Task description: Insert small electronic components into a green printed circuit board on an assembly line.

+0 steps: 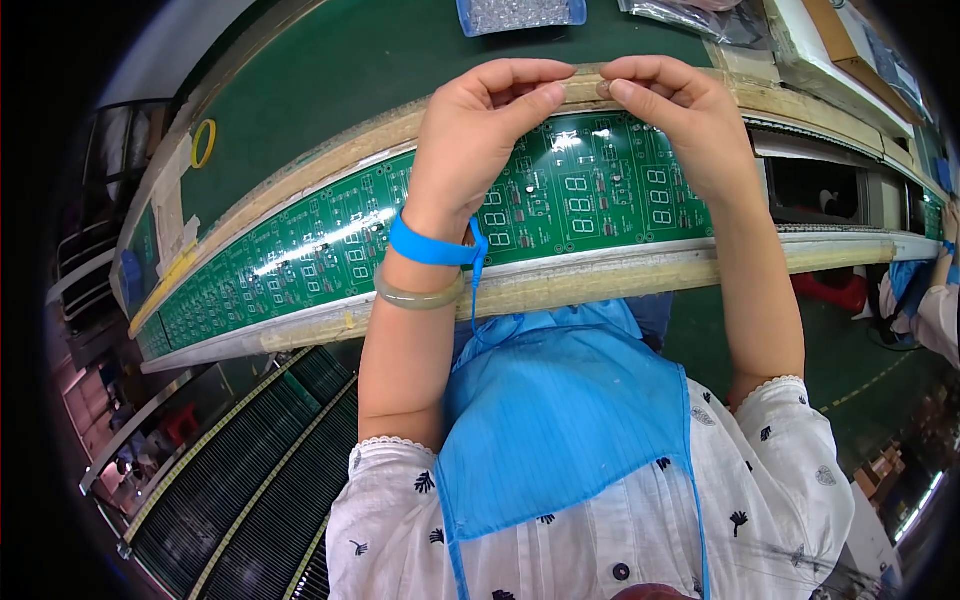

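Both my hands hover close together above the far edge of a long green circuit board panel (340,245), printed with rows of digit outlines and dotted with small parts. My left hand (480,125) has thumb and index finger curled toward each other; whatever lies between them is too small to tell. On my right hand (690,120), thumb and index are bent in a pinch, with a tiny brownish thing at their tips, too small to name. The fingertips of the two hands are slightly apart. A blue wrist strap (430,242) with a cord circles my left wrist.
Wooden rails border the board, the near rail (400,312) running beside my apron. Beyond lies a green work surface (330,90) with a blue tray (522,28) of small clear parts and a yellow ring (203,143). Plastic bags (690,20) lie far right. Another person's arm (945,250) shows at the right edge.
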`<state>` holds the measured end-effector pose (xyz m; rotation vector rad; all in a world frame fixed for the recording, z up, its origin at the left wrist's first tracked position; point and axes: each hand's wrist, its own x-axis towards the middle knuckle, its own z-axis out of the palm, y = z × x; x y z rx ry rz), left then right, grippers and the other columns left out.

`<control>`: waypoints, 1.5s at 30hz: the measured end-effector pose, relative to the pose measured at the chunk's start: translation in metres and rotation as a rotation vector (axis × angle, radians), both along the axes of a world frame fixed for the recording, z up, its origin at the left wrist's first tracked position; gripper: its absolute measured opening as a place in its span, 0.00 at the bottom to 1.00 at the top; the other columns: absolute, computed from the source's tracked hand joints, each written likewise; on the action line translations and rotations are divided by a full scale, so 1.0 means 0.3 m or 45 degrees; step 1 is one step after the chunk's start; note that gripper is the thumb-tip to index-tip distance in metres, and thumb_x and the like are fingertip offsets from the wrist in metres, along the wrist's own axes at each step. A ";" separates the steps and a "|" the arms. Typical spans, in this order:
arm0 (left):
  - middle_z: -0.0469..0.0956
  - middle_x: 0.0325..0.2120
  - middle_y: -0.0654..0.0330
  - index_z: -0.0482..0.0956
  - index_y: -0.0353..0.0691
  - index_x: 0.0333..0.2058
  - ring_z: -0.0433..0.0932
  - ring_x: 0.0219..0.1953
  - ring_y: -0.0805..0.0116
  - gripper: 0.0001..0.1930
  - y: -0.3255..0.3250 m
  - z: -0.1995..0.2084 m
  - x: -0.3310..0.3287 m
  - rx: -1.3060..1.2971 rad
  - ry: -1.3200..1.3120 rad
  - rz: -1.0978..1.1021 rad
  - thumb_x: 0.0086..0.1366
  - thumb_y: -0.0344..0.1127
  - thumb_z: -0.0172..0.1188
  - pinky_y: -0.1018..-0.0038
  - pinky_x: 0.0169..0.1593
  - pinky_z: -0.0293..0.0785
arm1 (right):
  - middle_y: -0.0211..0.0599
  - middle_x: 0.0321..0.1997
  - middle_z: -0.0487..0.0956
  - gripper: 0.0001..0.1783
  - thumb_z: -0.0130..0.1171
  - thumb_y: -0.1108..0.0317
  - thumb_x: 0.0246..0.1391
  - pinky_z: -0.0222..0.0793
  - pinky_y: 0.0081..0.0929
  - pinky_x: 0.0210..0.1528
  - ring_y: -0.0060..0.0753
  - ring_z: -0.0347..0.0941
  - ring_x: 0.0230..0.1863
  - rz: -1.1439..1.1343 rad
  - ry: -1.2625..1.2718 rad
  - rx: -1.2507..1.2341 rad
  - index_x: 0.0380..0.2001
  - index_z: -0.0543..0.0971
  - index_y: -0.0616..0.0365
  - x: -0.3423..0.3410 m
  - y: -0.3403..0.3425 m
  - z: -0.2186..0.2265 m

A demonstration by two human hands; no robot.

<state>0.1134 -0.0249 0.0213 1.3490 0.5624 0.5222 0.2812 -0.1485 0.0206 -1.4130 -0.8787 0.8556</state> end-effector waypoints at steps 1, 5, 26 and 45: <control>0.82 0.37 0.65 0.84 0.37 0.44 0.77 0.39 0.80 0.11 0.001 -0.007 -0.002 -0.006 -0.005 -0.002 0.64 0.31 0.65 0.83 0.45 0.73 | 0.32 0.37 0.83 0.11 0.64 0.65 0.57 0.71 0.20 0.44 0.25 0.77 0.39 0.001 0.000 -0.001 0.40 0.85 0.58 0.000 -0.002 -0.001; 0.82 0.32 0.64 0.84 0.34 0.39 0.78 0.36 0.79 0.07 -0.001 -0.009 -0.002 -0.023 -0.024 0.026 0.62 0.28 0.66 0.83 0.42 0.74 | 0.29 0.38 0.83 0.12 0.65 0.66 0.57 0.71 0.16 0.44 0.18 0.76 0.40 0.051 0.036 0.047 0.43 0.84 0.58 -0.001 -0.008 -0.011; 0.84 0.33 0.61 0.84 0.33 0.40 0.79 0.35 0.78 0.09 0.002 -0.051 -0.015 0.078 0.030 0.082 0.62 0.29 0.65 0.82 0.40 0.76 | 0.33 0.39 0.80 0.08 0.64 0.68 0.53 0.67 0.34 0.53 0.39 0.70 0.48 0.127 -1.250 -0.077 0.36 0.83 0.56 0.015 0.009 -0.008; 0.83 0.31 0.63 0.85 0.35 0.37 0.79 0.33 0.80 0.08 0.008 -0.070 -0.016 0.169 0.053 0.108 0.58 0.26 0.65 0.83 0.39 0.75 | 0.28 0.43 0.77 0.07 0.63 0.66 0.52 0.57 0.39 0.54 0.39 0.67 0.54 0.163 -1.617 -0.149 0.33 0.82 0.54 -0.039 0.006 -0.007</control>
